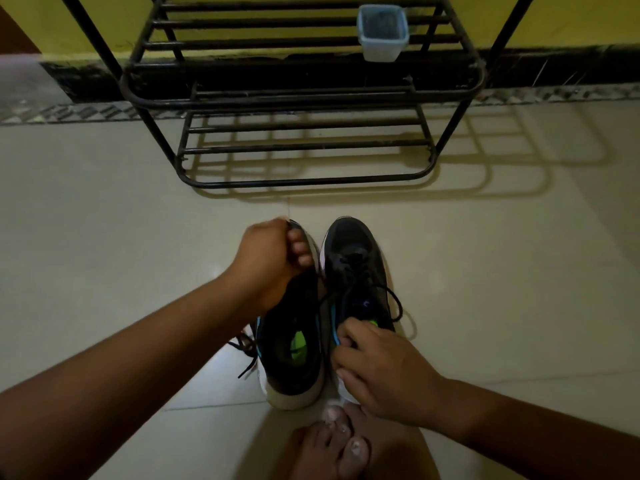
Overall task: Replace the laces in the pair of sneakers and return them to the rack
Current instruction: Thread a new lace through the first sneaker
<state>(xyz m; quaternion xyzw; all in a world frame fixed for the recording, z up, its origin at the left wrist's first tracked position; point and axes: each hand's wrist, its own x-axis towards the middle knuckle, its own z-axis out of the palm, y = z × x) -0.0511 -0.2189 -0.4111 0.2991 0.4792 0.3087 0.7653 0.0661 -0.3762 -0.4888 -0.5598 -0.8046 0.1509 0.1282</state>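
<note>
Two black sneakers with white soles stand side by side on the tiled floor, toes pointing away from me. My left hand [272, 259] is closed in a fist over the toe end of the left sneaker [294, 355]; what it grips is hidden under the fingers. A loose black lace [247, 355] trails on the floor to that shoe's left. My right hand [377, 368] grips the heel collar of the right sneaker [353, 268], which is laced with a black lace [393, 299] looping out to its right. The black metal shoe rack [304, 98] stands ahead against the wall.
A translucent plastic container [382, 31] sits on an upper rack shelf at the right. My bare toes [341, 441] rest just behind the sneakers. Pale floor tiles spread to both sides. A yellow wall with a dark skirting runs behind the rack.
</note>
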